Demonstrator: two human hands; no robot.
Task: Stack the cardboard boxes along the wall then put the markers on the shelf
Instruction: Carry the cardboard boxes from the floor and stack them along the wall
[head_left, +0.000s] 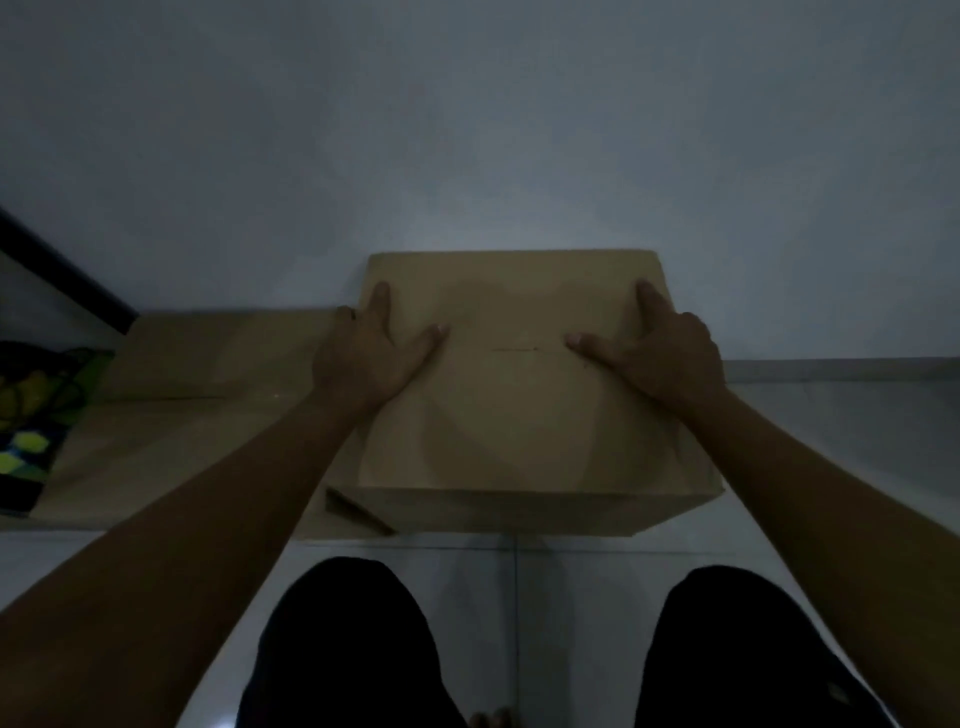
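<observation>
Far out to the left of the left hand lies a dark cloth (28, 421) with yellow-green patches, resting on the end of a low, flat cardboard box (197, 415) that runs lengthwise along the pale wall (467, 130). The left hand (371, 353) lies flat on the left edge of a taller cardboard box (519, 410), thumb spread inward, outer fingers dropping over the side. This box is squarish, plain matte brown with crisp edges (a faint short seam mark shows between the thumbs); its far edge meets the wall, its near face turns toward the person's dark-clad knees (358, 649). The right hand (657, 353) mirrors the other, open and pressed on the top's right edge. Pale glossy floor tiles (831, 415) extend to its right.
</observation>
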